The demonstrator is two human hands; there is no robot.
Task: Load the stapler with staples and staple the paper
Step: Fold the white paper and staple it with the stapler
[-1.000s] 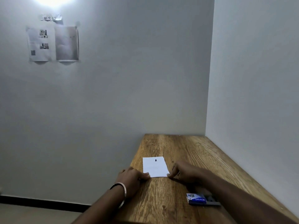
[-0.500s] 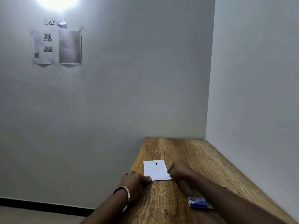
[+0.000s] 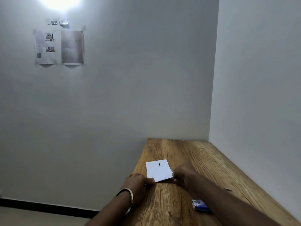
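- Your right hand [image 3: 182, 174]: fingers pinched on the near right corner of the paper [image 3: 158, 170].
- Your left hand [image 3: 138, 181]: fingertips pressing the paper's near left corner flat to the bench [image 3: 203, 157].
- Paper: toward the bench's left edge, small dark mark near its far edge.
- Step: squaring the paper, likely; stapler not visible.
- Blue box [image 3: 199, 205]: near bench edge under your right forearm, probably staples; contents not visible. Next, fetch it.

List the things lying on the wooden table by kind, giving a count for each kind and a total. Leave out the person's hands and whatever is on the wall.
White paper: 1
Blue and white box: 1
Small pale strip by the right edge, too small to identify: 1
Total: 3
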